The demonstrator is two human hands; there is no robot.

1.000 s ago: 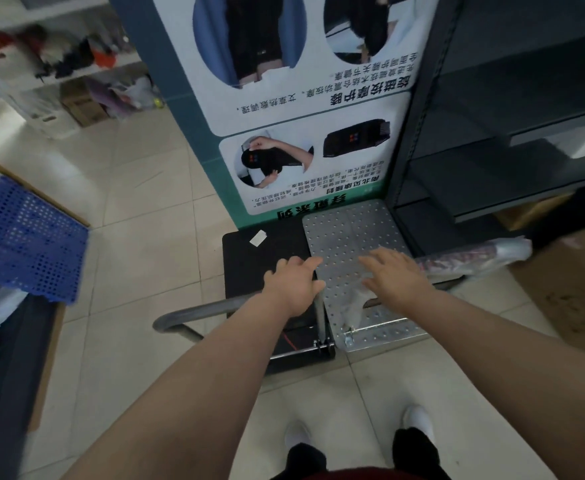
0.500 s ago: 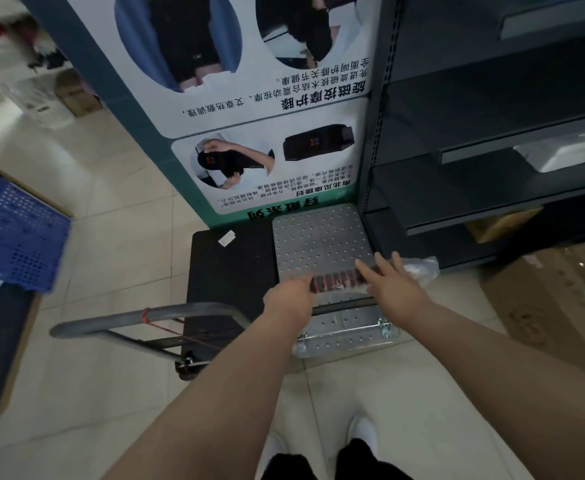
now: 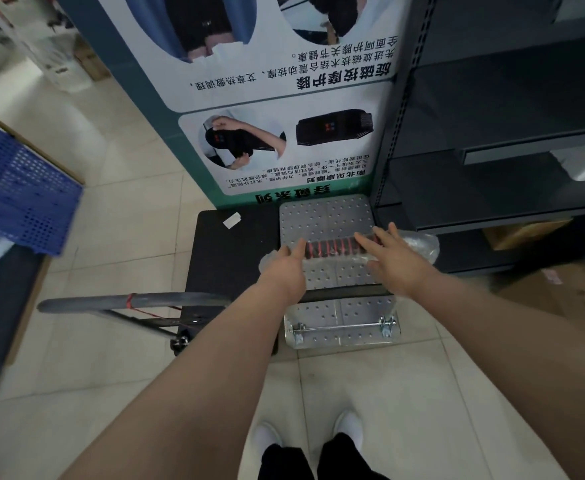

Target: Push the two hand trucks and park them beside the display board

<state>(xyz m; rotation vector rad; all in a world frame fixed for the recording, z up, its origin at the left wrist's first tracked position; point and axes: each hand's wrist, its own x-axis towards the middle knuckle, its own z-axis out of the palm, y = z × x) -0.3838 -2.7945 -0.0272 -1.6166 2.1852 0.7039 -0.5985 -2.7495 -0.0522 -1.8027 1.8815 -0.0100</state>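
Observation:
Two hand trucks stand side by side against the foot of the display board (image 3: pixel 284 98). The black-decked truck (image 3: pixel 235 258) is on the left, and its grey handle (image 3: pixel 128 301) sticks out leftward with nothing holding it. The silver perforated truck (image 3: pixel 325 216) is on the right, next to the dark shelving. Its plastic-wrapped handle with a black and red grip (image 3: pixel 332 247) leans forward over the deck. My left hand (image 3: pixel 284 268) touches the grip's left end. My right hand (image 3: pixel 391 258) lies over its right end. On both hands the fingers are stretched out and apart.
Dark metal shelving (image 3: pixel 491 133) rises right of the board, with a cardboard box (image 3: pixel 561 299) on the floor beside it. A blue perforated crate (image 3: pixel 17 192) sits on a dark surface at the left. My feet (image 3: pixel 346 427) stand on pale floor tiles behind the trucks.
My left hand left the black truck's grey handle and joined my right hand on the silver truck's handle. That handle has tipped forward over its deck.

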